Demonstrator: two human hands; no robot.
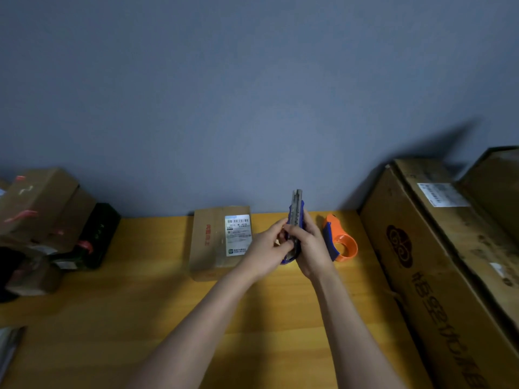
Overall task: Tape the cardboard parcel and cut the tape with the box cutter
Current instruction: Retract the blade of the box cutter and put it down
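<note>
Both hands hold a blue box cutter (296,217) upright above the wooden table, its metal tip pointing up toward the wall. My right hand (313,248) wraps its lower body from the right. My left hand (266,251) grips the same handle from the left, fingers at the slider area. Just left of the hands lies the small cardboard parcel (210,242) with a white shipping label. An orange and blue tape dispenser (341,240) rests on the table right of my right hand.
Large cardboard boxes (438,262) line the right side of the yellow wooden table (140,318). A pile of small brown and black parcels (47,226) sits at the left. A blue-grey wall rises behind the table's far edge.
</note>
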